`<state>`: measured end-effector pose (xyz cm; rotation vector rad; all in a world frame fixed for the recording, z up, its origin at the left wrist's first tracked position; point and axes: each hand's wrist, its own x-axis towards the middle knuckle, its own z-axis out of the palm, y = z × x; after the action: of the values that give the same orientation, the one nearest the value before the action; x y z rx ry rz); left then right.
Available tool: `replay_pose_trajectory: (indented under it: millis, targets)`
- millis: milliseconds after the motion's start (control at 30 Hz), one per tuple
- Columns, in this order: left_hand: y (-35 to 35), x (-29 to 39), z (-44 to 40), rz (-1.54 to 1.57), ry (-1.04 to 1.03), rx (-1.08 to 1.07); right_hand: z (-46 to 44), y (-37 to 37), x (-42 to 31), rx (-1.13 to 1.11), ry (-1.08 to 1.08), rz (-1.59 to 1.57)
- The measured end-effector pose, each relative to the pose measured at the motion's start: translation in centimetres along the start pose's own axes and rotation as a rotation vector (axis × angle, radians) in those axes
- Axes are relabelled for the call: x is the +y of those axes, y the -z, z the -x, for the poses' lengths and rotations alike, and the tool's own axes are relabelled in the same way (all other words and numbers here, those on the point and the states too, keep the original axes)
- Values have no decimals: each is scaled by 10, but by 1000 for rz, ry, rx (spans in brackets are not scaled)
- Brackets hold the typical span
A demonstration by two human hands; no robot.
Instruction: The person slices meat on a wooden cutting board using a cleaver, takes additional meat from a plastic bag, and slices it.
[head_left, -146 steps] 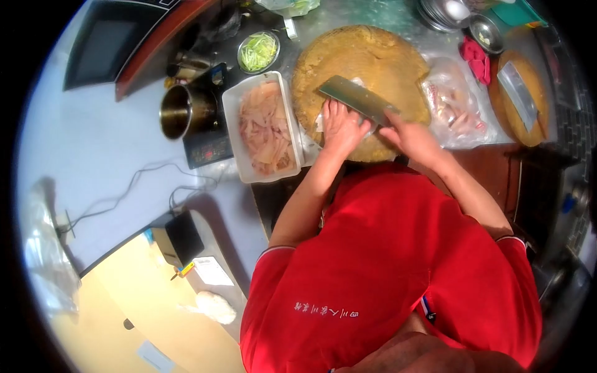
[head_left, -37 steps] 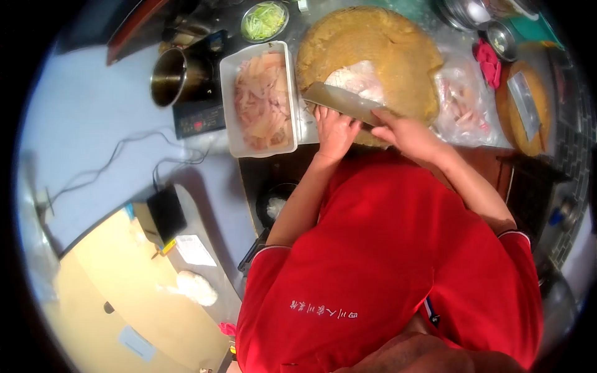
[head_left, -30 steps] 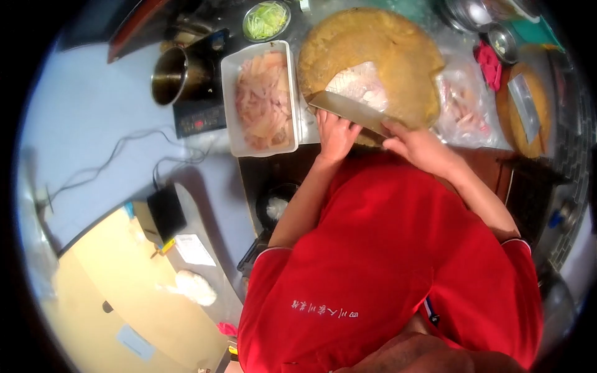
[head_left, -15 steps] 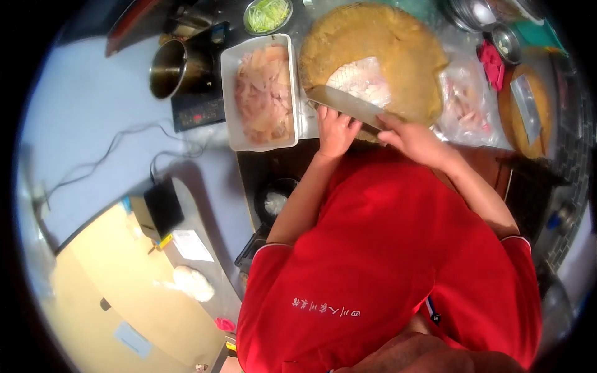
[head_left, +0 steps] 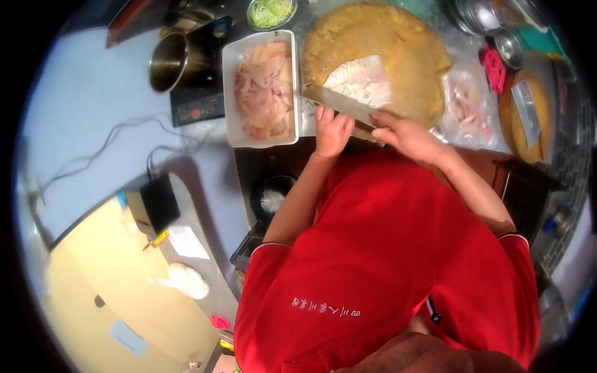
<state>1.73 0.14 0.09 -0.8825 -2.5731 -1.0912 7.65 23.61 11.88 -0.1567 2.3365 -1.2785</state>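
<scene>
Far left, open metal pot [head_left: 169, 62] beside black cooktop [head_left: 199, 107]. Next, white tub [head_left: 229, 93], nearly full of pale pink slices [head_left: 264, 93]; behind it, metal bowl [head_left: 295, 13] of shredded greens [head_left: 271, 11]. Then left hand [head_left: 333, 132] at near left edge of round board [head_left: 413, 56]: fingers extended towards blade, close together, tips partly hidden; pinching or not, cannot tell. Above it, white flesh [head_left: 360, 82], flat on same board, just beyond cleaver [head_left: 343, 105]. Blade slanted across board's near left edge, side face in view. Right hand [head_left: 407, 138] at its right end, fingers curled round handle, thumb along near side. Rightward, clear bag [head_left: 466, 109] of pinkish pieces, pink cloth [head_left: 493, 68], second cleaver [head_left: 525, 112] on smaller board [head_left: 536, 142].
</scene>
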Motion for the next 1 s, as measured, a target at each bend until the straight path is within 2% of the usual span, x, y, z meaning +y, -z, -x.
replay_pose_trajectory:
  millis: [267,300,500,567,667,900,1000]
  targets:
    - [-3,0,2,21,9,34,17,8,-3,-38,-64,-34]
    - [-5,-2,2,24,11,33,7,5,0,-36,-8,-37]
    - [-7,-4,5,8,9,52,12,11,-9,-101,-75,-44]
    - [-9,0,8,-3,43,72,19,16,-15,-140,-165,-81]
    - [-9,4,9,-15,61,115,10,10,-8,-135,-140,-111]
    - [-3,-1,-2,-4,-11,102,1,11,4,-152,-339,-467]
    - [1,-9,-15,-33,-40,99,31,37,-14,-87,-310,-421]
